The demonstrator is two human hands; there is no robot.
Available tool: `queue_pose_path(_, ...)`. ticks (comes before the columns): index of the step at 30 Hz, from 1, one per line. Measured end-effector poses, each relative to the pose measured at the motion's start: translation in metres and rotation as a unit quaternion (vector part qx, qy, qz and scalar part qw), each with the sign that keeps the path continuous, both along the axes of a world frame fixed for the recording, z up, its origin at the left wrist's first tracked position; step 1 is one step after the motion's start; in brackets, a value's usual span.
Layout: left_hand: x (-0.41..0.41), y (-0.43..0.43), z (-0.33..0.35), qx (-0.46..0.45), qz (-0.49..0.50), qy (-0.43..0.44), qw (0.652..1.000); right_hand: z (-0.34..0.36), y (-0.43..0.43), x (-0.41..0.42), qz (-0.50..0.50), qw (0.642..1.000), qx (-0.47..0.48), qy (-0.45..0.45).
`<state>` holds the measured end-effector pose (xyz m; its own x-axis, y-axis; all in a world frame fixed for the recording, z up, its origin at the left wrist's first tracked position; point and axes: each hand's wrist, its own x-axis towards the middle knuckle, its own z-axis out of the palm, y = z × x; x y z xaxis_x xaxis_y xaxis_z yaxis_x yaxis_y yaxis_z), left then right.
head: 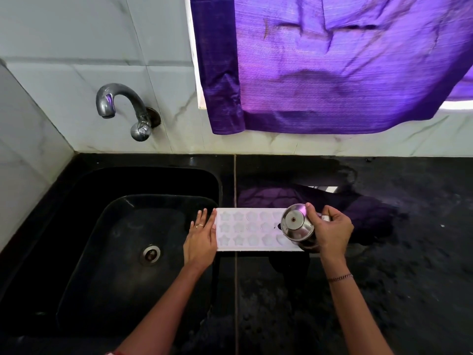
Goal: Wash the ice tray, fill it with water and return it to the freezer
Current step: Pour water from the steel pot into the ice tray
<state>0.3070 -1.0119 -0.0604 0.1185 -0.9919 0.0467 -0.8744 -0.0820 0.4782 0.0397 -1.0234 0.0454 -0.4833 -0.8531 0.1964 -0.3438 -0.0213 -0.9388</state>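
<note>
A white ice tray (245, 230) with star and round moulds lies flat on the black counter, just right of the sink. My left hand (201, 238) rests with fingers flat against the tray's left end, steadying it. My right hand (330, 230) grips a small steel pot (297, 225), tilted over the tray's right end with its base turned toward me. The pot hides the rightmost moulds. I cannot tell whether water lies in the moulds.
A black sink (102, 252) with a metal drain (150, 254) lies to the left. A curved metal tap (120, 106) sticks out of the tiled wall above it. A purple curtain (332, 65) hangs over the wet black counter (396, 278).
</note>
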Motion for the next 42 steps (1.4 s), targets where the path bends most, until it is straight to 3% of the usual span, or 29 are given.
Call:
queue_pose_path(12,0.000,-0.001,-0.002,-0.005,0.001,0.009,1.000,0.000,-0.002,-0.017,-0.057,0.974,0.007,-0.219)
queue_pose_path(22,0.000,0.000,-0.002,-0.007,0.004,0.012,1.000,0.002,0.005,-0.031,-0.048,0.998,-0.014,-0.040)
queue_pose_path(42,0.000,0.000,-0.001,-0.008,0.007,0.009,1.000,0.004,0.009,-0.024,-0.030,0.999,-0.023,-0.001)
